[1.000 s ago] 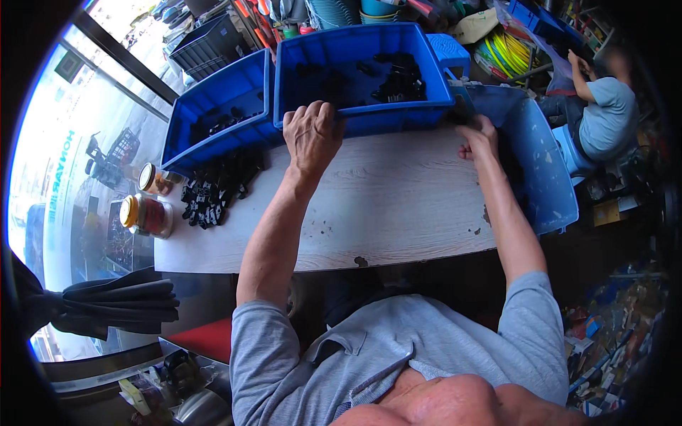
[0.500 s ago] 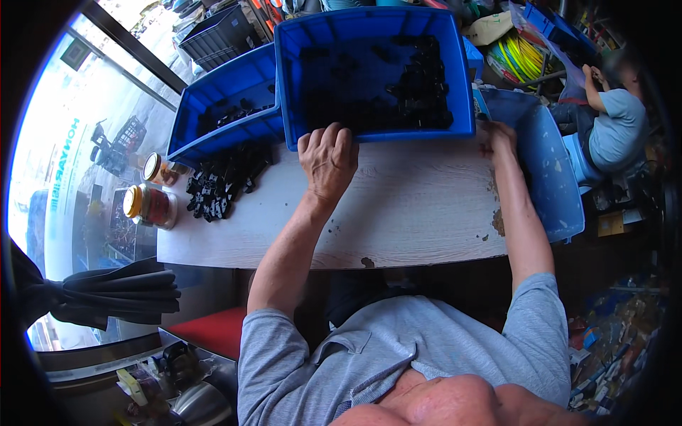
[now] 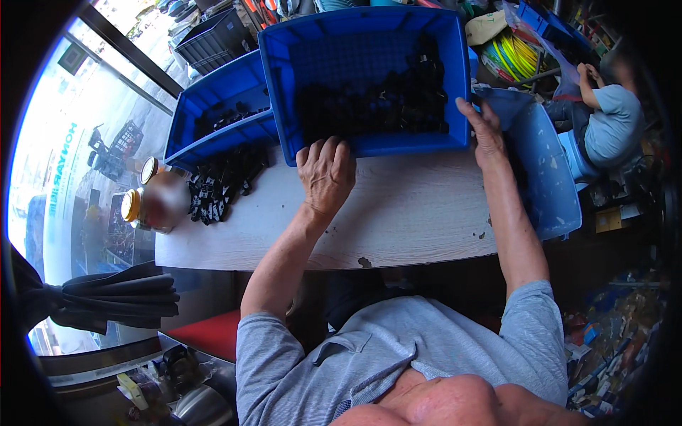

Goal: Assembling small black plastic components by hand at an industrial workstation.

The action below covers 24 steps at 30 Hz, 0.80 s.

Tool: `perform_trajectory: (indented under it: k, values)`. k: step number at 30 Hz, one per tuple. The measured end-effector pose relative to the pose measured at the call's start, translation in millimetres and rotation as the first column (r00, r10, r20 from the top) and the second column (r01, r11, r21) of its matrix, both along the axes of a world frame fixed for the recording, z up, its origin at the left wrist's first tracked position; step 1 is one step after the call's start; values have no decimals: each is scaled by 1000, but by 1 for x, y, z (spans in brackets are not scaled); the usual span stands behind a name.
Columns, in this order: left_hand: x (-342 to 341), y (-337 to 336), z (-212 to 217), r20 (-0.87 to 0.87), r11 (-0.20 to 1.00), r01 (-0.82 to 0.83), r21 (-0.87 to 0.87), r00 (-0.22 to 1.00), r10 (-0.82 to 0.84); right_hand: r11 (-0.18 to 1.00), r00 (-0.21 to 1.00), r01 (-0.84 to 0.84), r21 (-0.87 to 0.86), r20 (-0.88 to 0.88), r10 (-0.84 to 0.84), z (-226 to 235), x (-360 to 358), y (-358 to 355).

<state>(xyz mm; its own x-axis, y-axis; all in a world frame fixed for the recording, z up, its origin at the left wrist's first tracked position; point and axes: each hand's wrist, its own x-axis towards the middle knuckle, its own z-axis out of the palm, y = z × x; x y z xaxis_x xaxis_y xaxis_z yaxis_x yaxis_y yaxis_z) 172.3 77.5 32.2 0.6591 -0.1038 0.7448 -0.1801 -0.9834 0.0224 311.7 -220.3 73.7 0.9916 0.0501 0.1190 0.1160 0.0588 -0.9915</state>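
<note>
A deep blue plastic bin (image 3: 369,148) stands at the far side of the table, tilted toward me, with many small black parts (image 3: 398,99) inside. My left hand (image 3: 327,174) is closed over its near rim, left of the middle, the fingertips hidden inside. Beside the bin's right wall is my right hand (image 3: 486,135), open, thumb and fingers apart. Its thumb is at the bin's right edge; whether it presses on the wall I cannot tell. On the left, a second blue bin (image 3: 220,145) holds fewer black parts, and a pile of black parts (image 3: 217,184) lies before it.
Two jars (image 3: 153,206) stand at the table's left edge by the window. A paler blue tub (image 3: 558,170) adjoins the table (image 3: 405,213) on the right. Another person (image 3: 614,121) sits beyond it. A grey crate (image 3: 217,42) and a yellow hose coil (image 3: 517,55) are farther back.
The large blue bin has shifted slightly left and its near edge sits lower. My right hand has moved from the tub's edge up to the bin's right side, its fingers spreading.
</note>
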Motion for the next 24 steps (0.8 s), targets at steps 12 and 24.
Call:
perform_trajectory:
  k: [12, 24]
  values:
    - [40, -19, 59, -39, 981, 76, -179, 996, -84, 980, 989, 145, -136, 42, -141, -10, 7, 26]
    - [189, -102, 96, -63, 968, 252, 2, 966, -251, 951, 957, 288, -114, -8, -291, -32, -4, 25]
